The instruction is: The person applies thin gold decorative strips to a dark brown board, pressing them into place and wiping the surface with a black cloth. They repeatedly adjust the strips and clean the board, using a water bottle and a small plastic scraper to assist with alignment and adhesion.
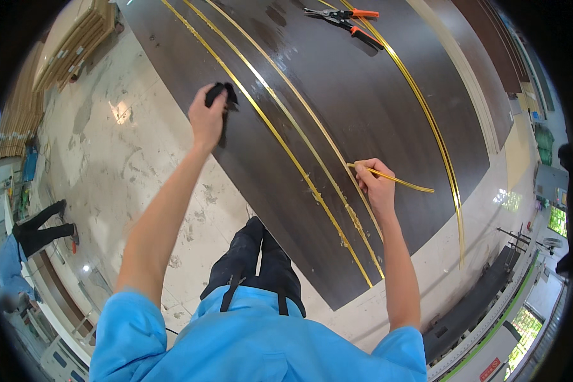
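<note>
**Thin gold metal strip pinched over a dark wood panel**

The thin gold metal strip (395, 180), a short loose length, is held in the right hand (374, 184) above the large dark brown wood-grain panel (363, 102). The fingers of that hand are pressed together and pinch the strip near its left end, so that most of it sticks out to the right, slightly downward, over the panel's bare surface. It lies between the two gold inlay lines (286, 137) that run side by side down the panel's left part and the single curved gold line (436, 137) near its right edge.

The left hand (207, 118) is stretched out to the panel's left edge. Its fingers are curled shut around a small black cloth (221, 92), which rests on the panel just beside the outer inlay line. The two hands are well apart.

Lower on the paired inlay lines, near the right hand, yellowish crumbs or residue (347, 213) cling along the grooves. At the far end of the panel lie orange-handled metal snips (344, 18), well away from both hands.

The panel lies over a pale, stained tiled floor (127, 159). The person wears a bright blue shirt (254, 344) and black trousers. At the far left another person in blue with black trousers (19, 248) is on the floor, apart from the work. Stacked pale wood boards (70, 44) stand at the upper left.
</note>
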{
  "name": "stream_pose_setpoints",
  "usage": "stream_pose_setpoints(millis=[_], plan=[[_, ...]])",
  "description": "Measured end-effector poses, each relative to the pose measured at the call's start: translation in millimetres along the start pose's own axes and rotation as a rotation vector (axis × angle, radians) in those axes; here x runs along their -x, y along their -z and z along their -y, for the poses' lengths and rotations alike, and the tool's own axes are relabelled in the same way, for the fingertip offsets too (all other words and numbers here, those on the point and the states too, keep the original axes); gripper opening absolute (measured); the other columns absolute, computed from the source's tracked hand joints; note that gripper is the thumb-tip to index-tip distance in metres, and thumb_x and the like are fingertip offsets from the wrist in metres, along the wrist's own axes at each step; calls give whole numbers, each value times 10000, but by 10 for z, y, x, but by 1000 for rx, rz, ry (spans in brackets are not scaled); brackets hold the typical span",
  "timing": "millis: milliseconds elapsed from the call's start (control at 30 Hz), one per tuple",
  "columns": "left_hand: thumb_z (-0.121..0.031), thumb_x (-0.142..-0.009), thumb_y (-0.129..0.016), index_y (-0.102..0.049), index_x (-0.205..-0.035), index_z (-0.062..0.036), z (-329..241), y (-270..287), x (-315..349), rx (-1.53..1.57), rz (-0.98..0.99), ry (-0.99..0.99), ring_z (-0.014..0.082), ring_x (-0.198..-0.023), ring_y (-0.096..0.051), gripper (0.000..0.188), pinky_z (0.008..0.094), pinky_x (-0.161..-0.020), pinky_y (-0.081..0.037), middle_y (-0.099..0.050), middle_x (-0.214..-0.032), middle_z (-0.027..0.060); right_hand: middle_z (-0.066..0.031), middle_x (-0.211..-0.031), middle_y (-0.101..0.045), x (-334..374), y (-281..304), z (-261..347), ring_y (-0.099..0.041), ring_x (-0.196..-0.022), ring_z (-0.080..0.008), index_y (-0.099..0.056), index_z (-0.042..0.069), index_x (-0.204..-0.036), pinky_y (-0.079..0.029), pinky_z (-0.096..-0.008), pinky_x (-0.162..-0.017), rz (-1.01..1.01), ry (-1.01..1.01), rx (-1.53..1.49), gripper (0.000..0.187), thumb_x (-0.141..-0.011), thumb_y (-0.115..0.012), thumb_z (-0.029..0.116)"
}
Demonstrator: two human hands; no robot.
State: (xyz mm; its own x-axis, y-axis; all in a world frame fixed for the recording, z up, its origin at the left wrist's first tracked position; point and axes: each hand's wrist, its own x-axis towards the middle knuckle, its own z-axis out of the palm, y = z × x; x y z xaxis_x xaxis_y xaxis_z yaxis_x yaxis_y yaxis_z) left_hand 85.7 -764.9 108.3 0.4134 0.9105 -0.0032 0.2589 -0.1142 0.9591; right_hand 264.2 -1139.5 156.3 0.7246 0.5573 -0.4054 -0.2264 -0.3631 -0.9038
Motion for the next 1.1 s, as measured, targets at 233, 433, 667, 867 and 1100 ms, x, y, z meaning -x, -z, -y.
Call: stream_pose_setpoints(millis=[233,433,667,867,1100], plan=[[-95,-1060,-673,-664,-1312,19,-476,-520,1508,698,519,397,116,-929,-672,277,286,-874,-549,-715,-1083,43,3,-795,-651,319,-663,385,-550,-625,-53,-713,26,-1045,-387,-215,-541,-23,53,-322,160,-1046,-731,185],[-41,-1018,-730,-698,-1282,13,-619,-623,1740,804,516,496,94,-935,-668,272,253,-845,-538,-742,-1074,18,59,-749,-585,405,-1163,353,-476,-619,-22,-707,39,-1011,-348,-212,-536,-197,228,-67,146,-1065,-704,175],[25,-953,-692,-711,-1203,41,-444,-359,1623,203,233,211,97,-766,-673,251,261,-703,-557,-744,-961,59,20,-731,-604,598,-1498,162,-523,-581,-42,-682,42,-982,-397,-209,-512,-165,-56,-428,166,-1053,-716,188],[-79,-986,-755,-671,-1240,8,-148,-277,1314,106,138,150,177,-858,-721,282,340,-790,-581,-752,-1018,97,24,-823,-654,-78,-794,205,-542,-693,-40,-732,22,-1020,-432,-227,-617,-215,255,31,170,-1038,-736,191],[-51,-947,-733,-639,-1243,-33,-37,-444,1447,-197,16,-185,403,-1047,-694,312,431,-921,-552,-704,-1145,187,-50,-949,-708,-719,-392,5,-633,-895,-133,-756,-18,-1027,-489,-301,-833,-11,381,304,161,-990,-761,138]])
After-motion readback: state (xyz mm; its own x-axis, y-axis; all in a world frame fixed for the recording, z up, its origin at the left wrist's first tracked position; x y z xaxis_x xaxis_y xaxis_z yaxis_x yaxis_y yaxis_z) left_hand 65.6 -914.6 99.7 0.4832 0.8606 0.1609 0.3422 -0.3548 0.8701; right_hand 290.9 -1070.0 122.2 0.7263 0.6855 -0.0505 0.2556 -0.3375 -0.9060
